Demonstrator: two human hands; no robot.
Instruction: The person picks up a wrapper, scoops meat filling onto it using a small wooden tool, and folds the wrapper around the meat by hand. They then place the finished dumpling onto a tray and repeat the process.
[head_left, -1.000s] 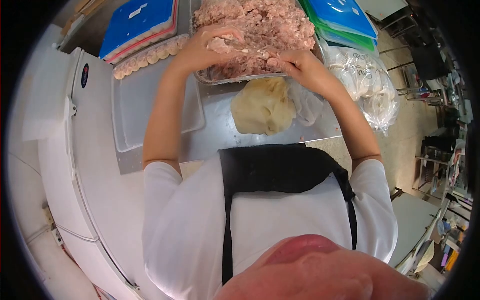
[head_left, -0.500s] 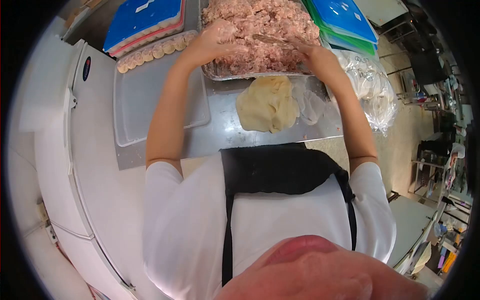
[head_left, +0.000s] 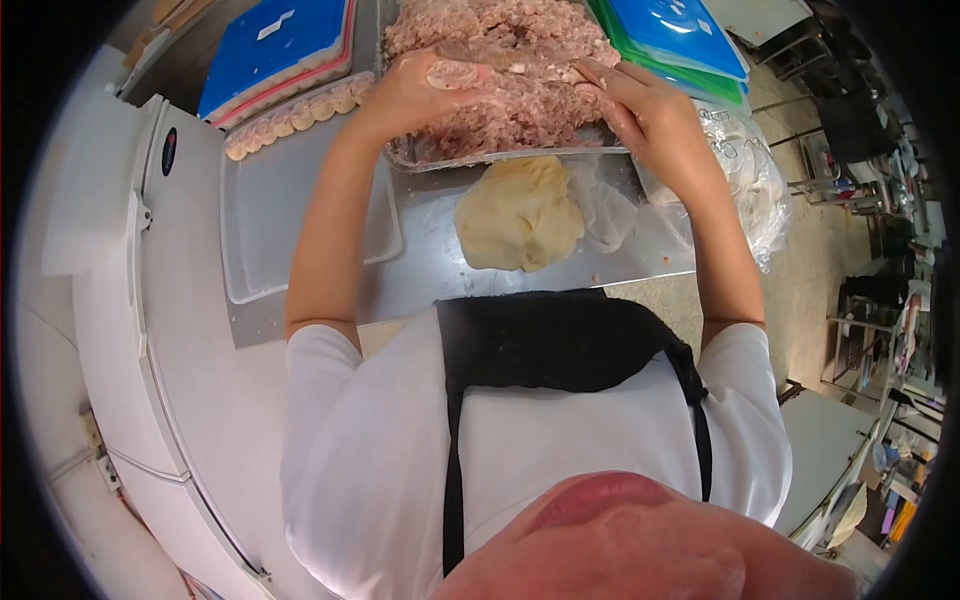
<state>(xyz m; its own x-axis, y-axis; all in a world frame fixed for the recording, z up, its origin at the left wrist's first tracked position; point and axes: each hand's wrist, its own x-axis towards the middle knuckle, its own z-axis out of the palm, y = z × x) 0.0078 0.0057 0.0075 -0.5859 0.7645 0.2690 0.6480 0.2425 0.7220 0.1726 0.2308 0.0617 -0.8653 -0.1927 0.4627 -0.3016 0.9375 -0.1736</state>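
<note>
At the left side of the meat tray, my left hand [head_left: 410, 95] is closed around a small meat-filled piece [head_left: 455, 75]. My right hand [head_left: 645, 110] grips the end of a thin flat tool [head_left: 500, 57], whose far end reaches over to the fingers of my left hand. Both hands are above the minced meat [head_left: 520, 110], which fills a large metal tray [head_left: 480, 160]. A pale wad of dough or stacked wrappers [head_left: 520, 215] lies on the steel table in front of the tray, beside crumpled clear plastic [head_left: 605, 210].
To the left, a translucent tray [head_left: 300, 210] holds a row of filled pieces [head_left: 300, 115] along its far edge. Blue-lidded boxes [head_left: 275, 50] sit behind it. Blue and green lids [head_left: 680, 40] and a filled plastic bag [head_left: 735, 175] are at the right.
The tool's far end has moved left to my left hand. The piece in my left hand now shows its meat side. The view has shifted slightly, with the table items lower and further left.
</note>
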